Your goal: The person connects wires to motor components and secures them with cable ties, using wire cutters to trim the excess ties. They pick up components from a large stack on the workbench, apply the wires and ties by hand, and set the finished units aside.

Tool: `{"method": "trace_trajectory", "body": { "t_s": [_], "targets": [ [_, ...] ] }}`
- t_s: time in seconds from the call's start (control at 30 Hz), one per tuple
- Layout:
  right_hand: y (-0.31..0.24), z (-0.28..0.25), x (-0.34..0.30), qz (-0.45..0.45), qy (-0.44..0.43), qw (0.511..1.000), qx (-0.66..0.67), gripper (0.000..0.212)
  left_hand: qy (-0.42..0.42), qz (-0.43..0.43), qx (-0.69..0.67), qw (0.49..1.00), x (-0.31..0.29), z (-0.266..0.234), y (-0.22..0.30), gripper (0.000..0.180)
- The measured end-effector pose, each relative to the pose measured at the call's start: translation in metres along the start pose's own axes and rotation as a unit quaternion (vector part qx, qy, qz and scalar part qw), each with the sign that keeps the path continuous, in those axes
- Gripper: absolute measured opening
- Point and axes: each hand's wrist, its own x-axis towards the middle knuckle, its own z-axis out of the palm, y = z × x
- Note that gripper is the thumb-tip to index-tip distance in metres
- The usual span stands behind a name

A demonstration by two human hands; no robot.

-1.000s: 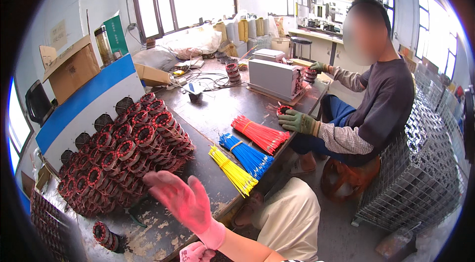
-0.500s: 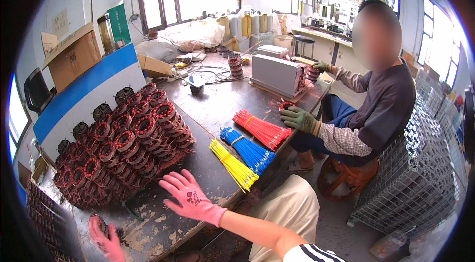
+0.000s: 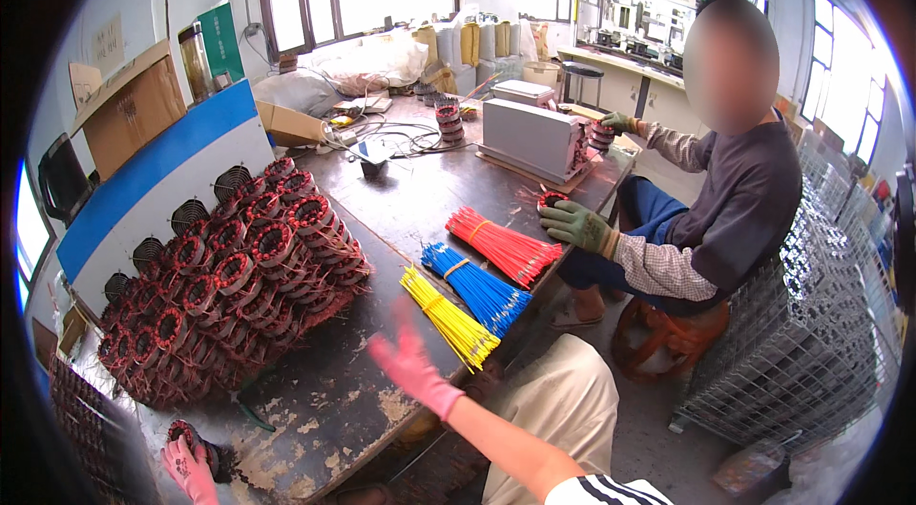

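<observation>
My right hand (image 3: 412,367), in a pink glove, hovers blurred above the dark worktable (image 3: 420,209), fingers apart and empty, just left of the yellow wire bundle (image 3: 448,317). Blue (image 3: 474,288) and red (image 3: 506,245) wire bundles lie beyond it. My left hand (image 3: 189,469), also pink-gloved, rests at the table's near-left corner on a copper-wound stator coil (image 3: 191,438). A large stack of stator coils (image 3: 229,285) fills the table's left side.
A seated co-worker (image 3: 725,209) in green gloves holds a coil (image 3: 553,202) at the table's right edge. A grey metal box (image 3: 530,137), cables, cardboard boxes (image 3: 129,109) and a blue-and-white panel (image 3: 153,185) stand behind. Wire mesh crates (image 3: 811,333) sit right.
My right hand has swung right and up from the table toward the yellow wires. My left hand has dropped to the near-left corner onto a coil.
</observation>
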Motion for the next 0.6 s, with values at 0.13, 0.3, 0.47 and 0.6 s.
{"method": "trace_trajectory", "body": {
  "t_s": [0.13,0.3,0.47,0.6],
  "targets": [
    [-0.053,-0.082,0.039,-0.002,0.277,0.951,0.139,0.081,-0.030,-0.016,-0.030,0.999,-0.011,0.001,-0.017,0.043],
    [-0.045,-0.106,0.046,-0.087,0.239,0.962,-0.099,0.064,-0.092,-0.060,-0.082,0.991,0.008,-0.021,0.021,0.040],
    [-0.005,-0.031,-0.008,-0.124,-0.145,0.929,-0.317,0.064,-0.056,-0.038,-0.086,0.994,0.009,-0.027,0.010,0.039],
    [0.007,-0.017,-0.023,-0.121,-0.229,0.905,-0.337,0.058,0.027,-0.020,-0.111,0.993,0.002,-0.063,0.037,0.041]
  ]
}}
